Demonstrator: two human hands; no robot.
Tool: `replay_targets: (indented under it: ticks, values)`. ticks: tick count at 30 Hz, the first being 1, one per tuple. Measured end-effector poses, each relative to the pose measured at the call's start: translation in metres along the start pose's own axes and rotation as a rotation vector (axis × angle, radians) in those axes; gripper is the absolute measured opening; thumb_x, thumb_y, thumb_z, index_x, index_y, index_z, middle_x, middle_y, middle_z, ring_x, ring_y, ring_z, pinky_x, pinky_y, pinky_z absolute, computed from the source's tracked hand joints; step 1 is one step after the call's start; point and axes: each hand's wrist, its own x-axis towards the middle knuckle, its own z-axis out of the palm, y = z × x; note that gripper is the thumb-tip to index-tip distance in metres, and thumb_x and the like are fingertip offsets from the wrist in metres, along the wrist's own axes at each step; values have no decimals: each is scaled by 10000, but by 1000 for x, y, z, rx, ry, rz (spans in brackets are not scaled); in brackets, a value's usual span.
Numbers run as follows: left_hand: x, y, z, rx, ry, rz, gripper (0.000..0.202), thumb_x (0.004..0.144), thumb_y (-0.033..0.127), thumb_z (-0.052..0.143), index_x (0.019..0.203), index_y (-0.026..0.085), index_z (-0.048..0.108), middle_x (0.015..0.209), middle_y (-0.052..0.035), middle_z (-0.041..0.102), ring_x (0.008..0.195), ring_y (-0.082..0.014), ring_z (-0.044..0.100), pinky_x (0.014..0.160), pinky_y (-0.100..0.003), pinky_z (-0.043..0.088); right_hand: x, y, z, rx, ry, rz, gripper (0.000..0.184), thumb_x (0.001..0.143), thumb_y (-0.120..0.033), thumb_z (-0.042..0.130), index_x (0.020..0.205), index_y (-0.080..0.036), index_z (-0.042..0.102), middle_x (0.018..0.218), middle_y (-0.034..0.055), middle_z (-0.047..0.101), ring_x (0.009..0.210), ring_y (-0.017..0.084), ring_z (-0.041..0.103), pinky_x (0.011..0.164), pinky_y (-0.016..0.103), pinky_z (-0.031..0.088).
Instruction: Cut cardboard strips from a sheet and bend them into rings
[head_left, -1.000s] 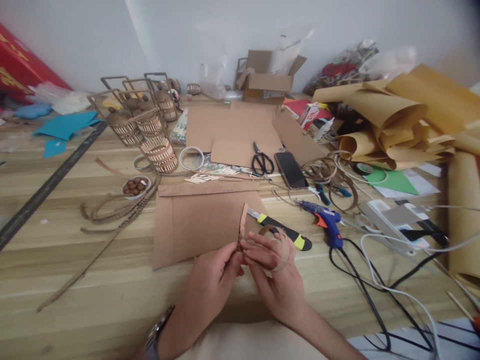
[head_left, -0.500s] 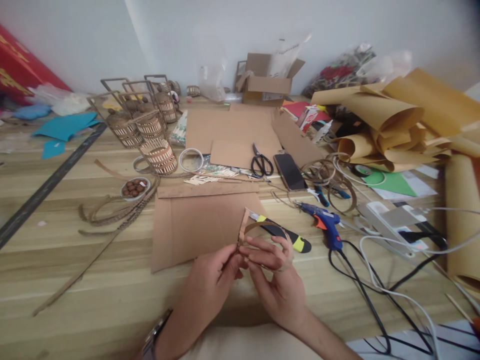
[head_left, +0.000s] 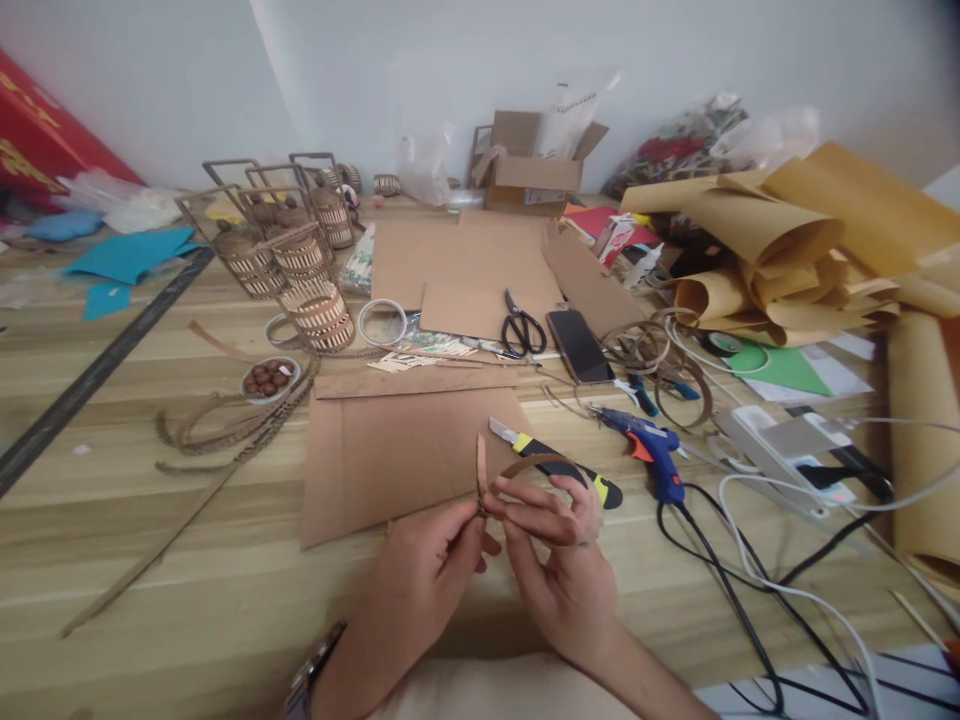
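Wooden tabletop (head_left: 150,560) before a white wall, crowded with craft material. We see both hands meet near its front edge. The left hand (head_left: 427,560) pinches a cardboard strip (head_left: 481,468) between thumb and forefinger. The right hand (head_left: 562,570) closes its fingertips on the same strip just beside that pinch, so neither hand is nearer. One end of the strip stands upright above the pinch; the rest curves rightward in a loop over the right hand. Just beyond lie a cardboard sheet (head_left: 397,450) and a utility knife (head_left: 600,488), with a glue gun (head_left: 649,445) farther right. Containers: a small bowl (head_left: 268,378) holds round brown pieces; we cannot tell the contents of the open box (head_left: 534,165) at the back.
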Motion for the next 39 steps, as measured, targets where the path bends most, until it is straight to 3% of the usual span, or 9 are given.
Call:
replay_targets:
  ticks: [3,8,13,20,27,39]
  values:
    - [1,-2,0,-84,-12,-58,306,966,362,461,842,183,675,706,-26,718,649,-145,671,617,-213,470,-2,1,1,-10,0,7,254,904,-92,558,1063,-289,551,946,-10,800,925,192,748,1022,428,420]
    - [7,-7,0,-533,-53,-242,423,880,557,597,842,144,681,766,-47,692,682,-146,634,671,-245,510,-3,3,2,20,5,10,276,886,-76,578,1067,-282,550,960,-22,796,942,183,745,1021,414,419]
    - [14,-6,0,-795,-67,-348,427,700,545,778,752,135,668,691,-21,635,625,-125,569,663,-263,504,-3,1,3,-2,5,5,286,878,-81,573,1067,-294,559,961,-19,794,921,198,741,981,425,435]
    - [14,-5,1,-904,-57,-443,286,634,400,781,732,160,661,704,-5,628,643,-120,558,695,-261,503,-1,0,2,-19,-30,-21,226,910,-109,570,1050,-286,551,964,-15,796,905,186,744,982,415,410]
    - [15,-5,3,-927,-53,-447,175,622,301,724,690,169,631,669,5,601,623,-114,537,657,-237,476,2,-3,1,-26,-38,-56,260,894,-67,574,1053,-273,567,957,-22,798,897,171,747,957,398,402]
    - [14,-5,4,-942,-50,-444,125,602,257,688,631,177,597,630,26,571,618,-110,532,672,-240,464,0,-4,2,-24,-50,-47,177,933,-102,556,1020,-256,557,944,-8,801,889,157,751,990,384,358]
